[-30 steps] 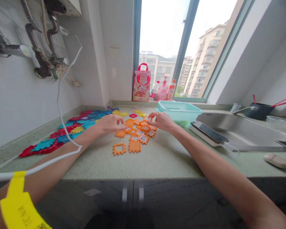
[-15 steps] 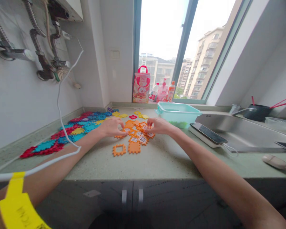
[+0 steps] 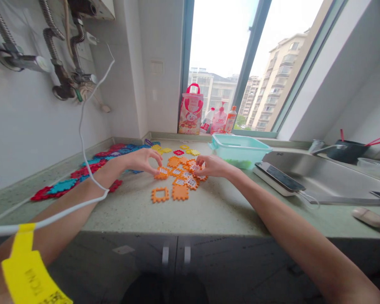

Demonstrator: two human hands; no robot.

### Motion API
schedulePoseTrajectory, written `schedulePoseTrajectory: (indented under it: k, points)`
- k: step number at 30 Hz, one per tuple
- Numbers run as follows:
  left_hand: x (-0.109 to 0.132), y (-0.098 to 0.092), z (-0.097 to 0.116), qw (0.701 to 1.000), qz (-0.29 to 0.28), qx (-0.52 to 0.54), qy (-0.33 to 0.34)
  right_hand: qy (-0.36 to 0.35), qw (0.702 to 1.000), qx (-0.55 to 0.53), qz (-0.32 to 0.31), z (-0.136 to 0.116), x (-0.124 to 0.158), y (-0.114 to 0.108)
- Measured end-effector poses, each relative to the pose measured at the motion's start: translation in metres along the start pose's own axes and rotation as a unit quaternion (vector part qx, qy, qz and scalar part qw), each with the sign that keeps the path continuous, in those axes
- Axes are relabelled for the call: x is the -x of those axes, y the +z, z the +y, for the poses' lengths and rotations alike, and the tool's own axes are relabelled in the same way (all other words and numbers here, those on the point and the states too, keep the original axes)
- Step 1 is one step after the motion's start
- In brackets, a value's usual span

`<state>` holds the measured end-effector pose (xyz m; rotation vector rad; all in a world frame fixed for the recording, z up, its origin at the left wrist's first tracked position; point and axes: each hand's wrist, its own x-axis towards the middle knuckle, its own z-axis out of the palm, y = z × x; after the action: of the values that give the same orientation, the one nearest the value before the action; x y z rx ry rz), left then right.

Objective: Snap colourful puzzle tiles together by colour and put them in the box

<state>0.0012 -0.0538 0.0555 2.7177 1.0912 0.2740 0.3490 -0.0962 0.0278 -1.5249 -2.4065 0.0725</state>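
My left hand (image 3: 144, 161) has its thumb and fingers curved around the edge of an orange window tile (image 3: 163, 171) at the left of the orange pile. Over the pile's right side, the fingers of my right hand (image 3: 213, 165) are closed on another orange tile (image 3: 194, 167) with a white lattice window. Between the hands, several orange interlocking tiles (image 3: 186, 175) overlap on the counter. Nearer to me lie an orange square frame (image 3: 160, 194) with an open middle and a solid orange tile (image 3: 180, 193), side by side.
Red and blue tiles (image 3: 63, 185) spread along the left wall, partly behind my left forearm. Yellow tiles (image 3: 193, 152) and a red tile (image 3: 178, 152) lie behind the pile. A teal basin (image 3: 240, 147), a phone (image 3: 280, 176) and the sink (image 3: 323, 181) are right. A white cable (image 3: 82, 139) crosses my left forearm.
My left hand has moved slightly left and lifted, with an orange window tile at its fingertips. My right hand stays at the pile's right side. The view has shifted a little.
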Motion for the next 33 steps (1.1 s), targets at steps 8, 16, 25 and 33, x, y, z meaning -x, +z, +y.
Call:
schedulePoseTrajectory:
  k: [8,16,25,33]
  points:
    - [-0.002,0.005,0.001,0.996,-0.063,-0.04,-0.04,0.005,1.0,0.002,0.005,-0.002,0.001,0.001]
    - [-0.005,0.009,-0.006,0.997,-0.057,-0.025,-0.035,-0.009,0.999,0.001,0.052,-0.005,0.003,-0.004]
    - [-0.005,0.009,-0.008,0.998,-0.054,-0.031,-0.024,-0.02,0.997,0.0,0.07,-0.004,0.002,-0.002]
    - [-0.006,0.01,-0.011,0.997,-0.063,-0.031,-0.042,-0.024,0.997,-0.01,0.07,-0.006,0.002,-0.002]
